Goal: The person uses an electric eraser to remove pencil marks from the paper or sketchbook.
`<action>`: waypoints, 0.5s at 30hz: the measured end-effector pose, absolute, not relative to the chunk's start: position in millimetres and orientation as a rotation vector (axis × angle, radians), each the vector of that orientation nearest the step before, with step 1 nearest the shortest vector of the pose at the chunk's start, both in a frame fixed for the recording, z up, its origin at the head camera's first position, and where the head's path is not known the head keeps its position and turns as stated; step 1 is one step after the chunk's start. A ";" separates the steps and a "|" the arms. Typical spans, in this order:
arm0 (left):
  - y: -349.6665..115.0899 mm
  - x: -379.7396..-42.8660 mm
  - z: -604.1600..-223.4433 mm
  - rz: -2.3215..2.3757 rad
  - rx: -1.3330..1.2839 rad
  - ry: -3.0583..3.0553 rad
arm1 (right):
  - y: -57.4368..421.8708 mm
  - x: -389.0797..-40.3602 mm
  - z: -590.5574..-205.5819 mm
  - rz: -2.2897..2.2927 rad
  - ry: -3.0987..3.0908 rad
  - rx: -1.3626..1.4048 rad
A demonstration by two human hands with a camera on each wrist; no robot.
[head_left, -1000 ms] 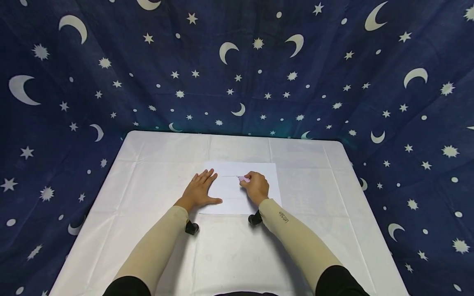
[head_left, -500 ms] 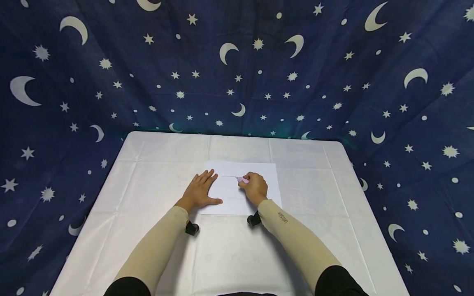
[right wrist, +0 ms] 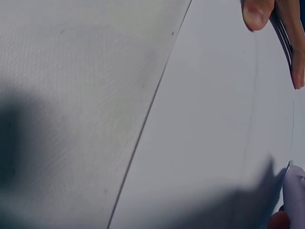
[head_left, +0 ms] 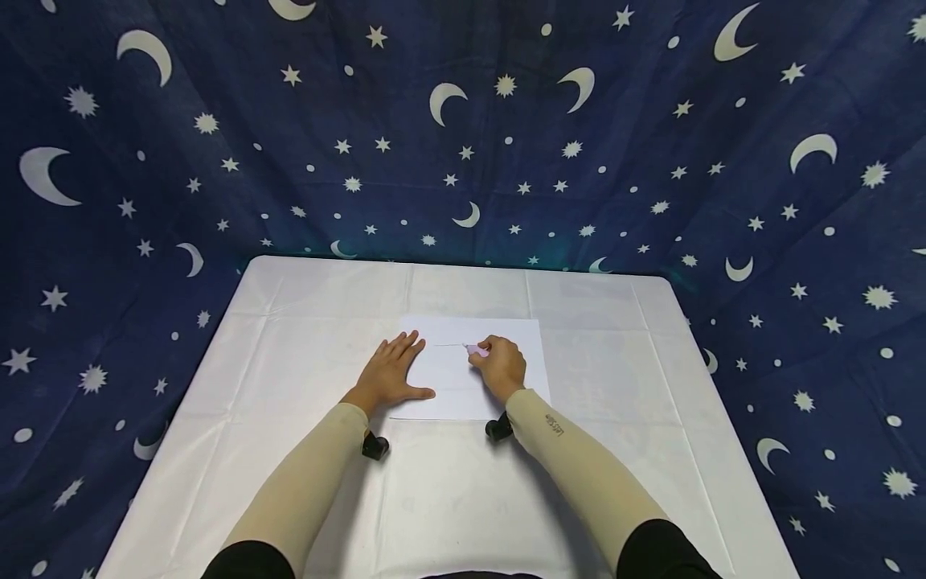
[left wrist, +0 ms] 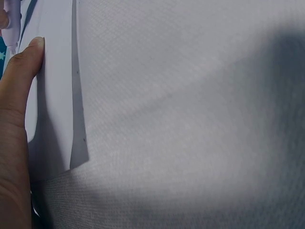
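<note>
A white sheet of paper lies on the white-covered table. My left hand rests spread on its left side, the thumb pointing right. Between thumb and fingers my right hand pinches a lavender tool with a narrow tip; whether it is a pen or a small cutter I cannot tell. Its tip meets the paper at the right end of a thin straight line. In the right wrist view the lavender tool shows a small metallic-looking point. Most of its body is hidden by the right hand.
The white table cover has fold creases and spreads around the paper on all sides. Behind and beside the table hangs a dark blue curtain with moons and stars. A small black device sits at each wrist.
The right hand and the lavender tool shifted slightly left along the line, then back to the right. The left hand stayed in place on the paper.
</note>
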State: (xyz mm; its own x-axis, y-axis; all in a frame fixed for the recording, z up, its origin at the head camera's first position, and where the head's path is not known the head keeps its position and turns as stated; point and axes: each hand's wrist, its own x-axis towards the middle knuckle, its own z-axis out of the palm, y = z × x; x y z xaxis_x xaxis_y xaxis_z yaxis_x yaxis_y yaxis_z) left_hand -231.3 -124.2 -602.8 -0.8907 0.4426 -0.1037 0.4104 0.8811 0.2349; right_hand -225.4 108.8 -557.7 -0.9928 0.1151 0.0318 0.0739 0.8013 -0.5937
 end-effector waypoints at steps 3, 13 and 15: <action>-124.7 -231.5 -602.3 0.317 0.665 2.901 | 110.1 -225.4 -557.3 0.967 -2.909 -0.149; -123.1 -229.0 -598.1 0.320 0.668 2.892 | 103.5 -227.1 -562.0 0.977 -2.920 -0.127; -123.0 -228.7 -597.2 0.320 0.657 2.888 | 103.2 -227.2 -561.9 0.966 -2.917 -0.113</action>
State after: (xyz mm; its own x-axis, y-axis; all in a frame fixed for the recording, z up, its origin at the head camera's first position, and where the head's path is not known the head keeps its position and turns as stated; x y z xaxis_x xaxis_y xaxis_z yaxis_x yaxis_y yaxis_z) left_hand -228.7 -123.0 -597.2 -0.8901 0.4425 -0.1096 0.4077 0.8802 0.2429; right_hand -227.2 103.2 -561.9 -0.9950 0.0908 0.0406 0.0487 0.8002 -0.5978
